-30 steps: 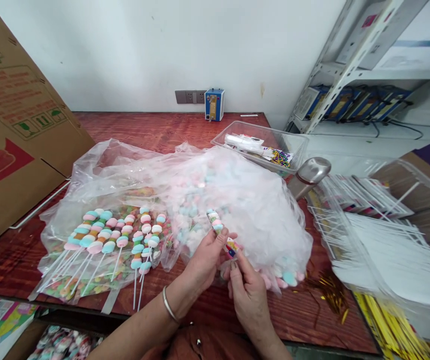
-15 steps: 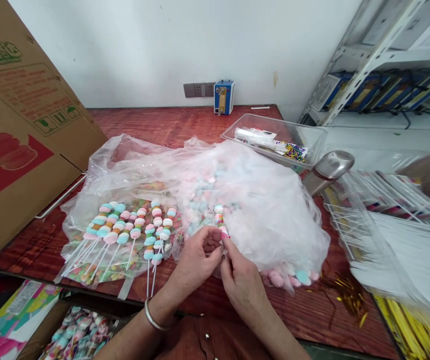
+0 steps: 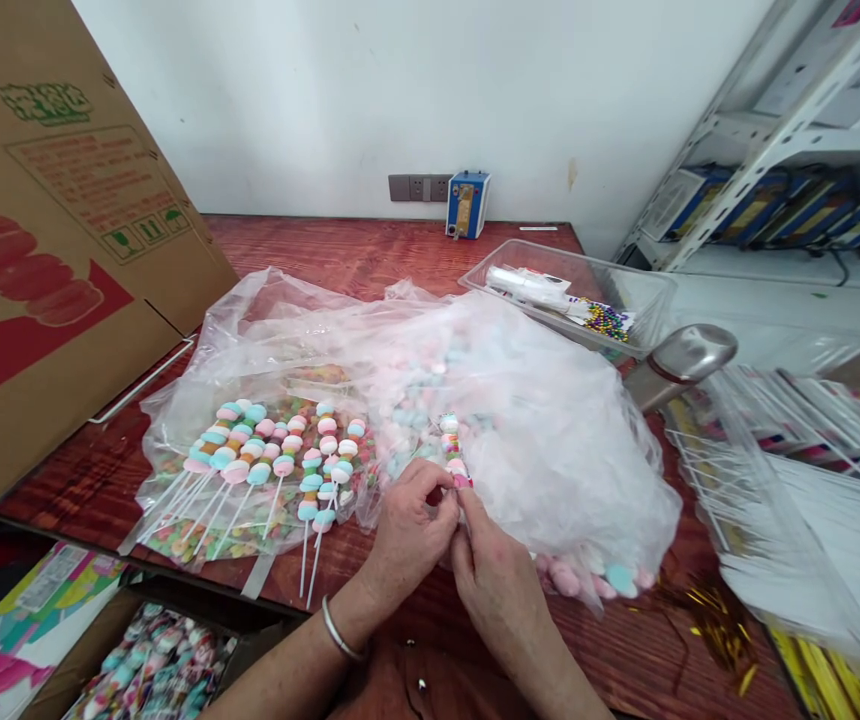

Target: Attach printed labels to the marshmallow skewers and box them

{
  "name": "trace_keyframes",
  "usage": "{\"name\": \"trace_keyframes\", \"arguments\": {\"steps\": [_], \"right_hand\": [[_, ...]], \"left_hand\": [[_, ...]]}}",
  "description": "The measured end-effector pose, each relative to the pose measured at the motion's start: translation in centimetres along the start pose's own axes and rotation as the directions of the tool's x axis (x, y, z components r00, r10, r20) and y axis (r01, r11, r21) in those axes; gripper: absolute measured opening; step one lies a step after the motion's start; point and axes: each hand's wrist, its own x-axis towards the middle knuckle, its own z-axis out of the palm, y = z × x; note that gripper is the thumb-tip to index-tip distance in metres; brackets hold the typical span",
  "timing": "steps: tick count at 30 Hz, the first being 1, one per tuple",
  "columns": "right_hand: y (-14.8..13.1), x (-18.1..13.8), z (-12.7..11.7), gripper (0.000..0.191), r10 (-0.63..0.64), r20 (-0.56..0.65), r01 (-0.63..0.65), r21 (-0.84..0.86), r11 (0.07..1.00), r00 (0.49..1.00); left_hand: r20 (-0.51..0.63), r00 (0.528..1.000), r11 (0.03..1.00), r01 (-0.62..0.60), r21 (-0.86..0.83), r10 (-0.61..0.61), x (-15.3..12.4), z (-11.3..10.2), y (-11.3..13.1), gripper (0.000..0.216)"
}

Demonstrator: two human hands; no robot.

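Note:
My left hand (image 3: 409,528) and my right hand (image 3: 491,572) meet at the front of a red-brown wooden table (image 3: 370,255). Both pinch the lower end of a candy skewer (image 3: 451,446), a stick with pastel pieces stacked on it that points up and away from me. Right behind it lies a big clear plastic bag (image 3: 527,410) full of pink, blue and white candy pieces. Left of my hands, several finished skewers (image 3: 272,455) lie side by side on a clear plastic sheet.
A large cardboard box (image 3: 47,250) leans at the left. A clear tub (image 3: 572,295) with small packets and a steel flask (image 3: 681,362) stand at the right, beside bundles of white sticks (image 3: 797,500). A box of wrapped candy (image 3: 152,670) sits below the table edge. Metal shelving (image 3: 767,170) stands far right.
The skewer has turned from slanted to upright, and my right fingers have closed in on its lower end against my left. The view has shifted to the left.

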Motion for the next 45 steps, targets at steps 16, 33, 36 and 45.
{"name": "trace_keyframes", "arguments": {"steps": [16, 33, 36, 45], "right_hand": [[0.9, -0.8, 0.3, 0.035, 0.199, 0.069, -0.185, 0.736, 0.651, 0.977], [2.3, -0.5, -0.4, 0.023, -0.059, -0.592, 0.078, 0.006, 0.997, 0.804], [2.1, -0.6, -0.7, 0.028, 0.182, -0.455, 0.057, 0.463, 0.884, 0.871], [1.1, -2.0, -1.7, 0.040, 0.424, -0.111, -0.090, 0.900, 0.426, 0.899]], "left_hand": [[0.542, 0.768, 0.261, 0.632, -0.730, -0.342, -0.4, 1.6, 0.5, 0.040], [0.253, 0.915, 0.687, 0.404, -0.604, -0.316, 0.3, 4.2, 1.8, 0.033], [0.346, 0.879, 0.524, 0.475, -0.707, -0.328, 0.0, 4.2, 2.3, 0.039], [0.441, 0.812, 0.315, 0.563, -0.764, -0.382, 0.0, 5.0, 3.0, 0.025]]}}
